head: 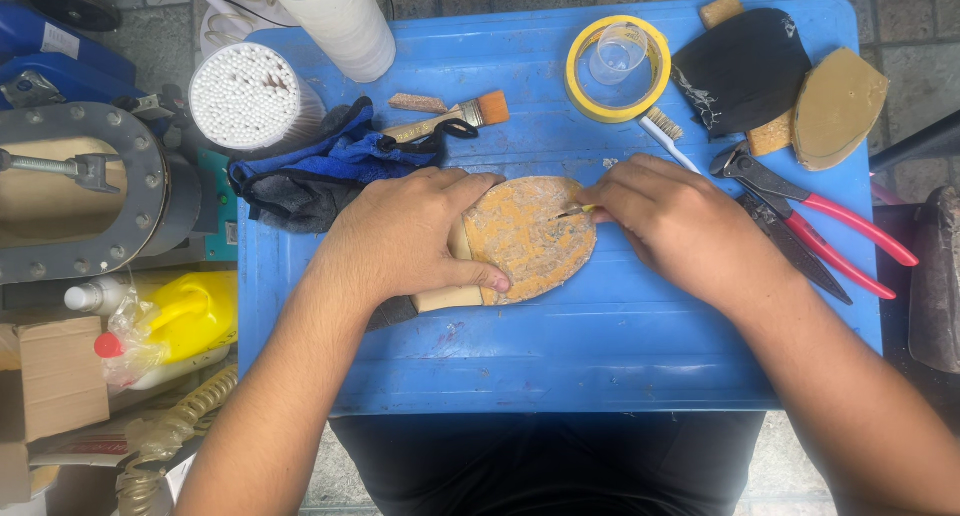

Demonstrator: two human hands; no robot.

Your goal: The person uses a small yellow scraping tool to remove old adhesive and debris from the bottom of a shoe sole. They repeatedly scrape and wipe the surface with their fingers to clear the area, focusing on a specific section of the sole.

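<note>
On the blue plastic table (600, 356) my left hand (405, 236) presses down on a shoe turned sole up, its fingers and thumb gripping the sides. The sole (530, 236) is orange-brown and rough, with grey patches. My right hand (680, 221) pinches a small thin brush (575, 212) with a yellow handle, its tip touching the sole near the upper right edge.
Red-handled pliers (830, 236) lie right of my right hand. A yellow tape roll (580, 86) with a clear cup inside, a toothbrush (665, 136), a black shoe piece (745, 66), a tan sole (835, 106), a paintbrush (455, 121), blue-grey cloth (320, 171) and a tub of cotton swabs (245, 96) line the back.
</note>
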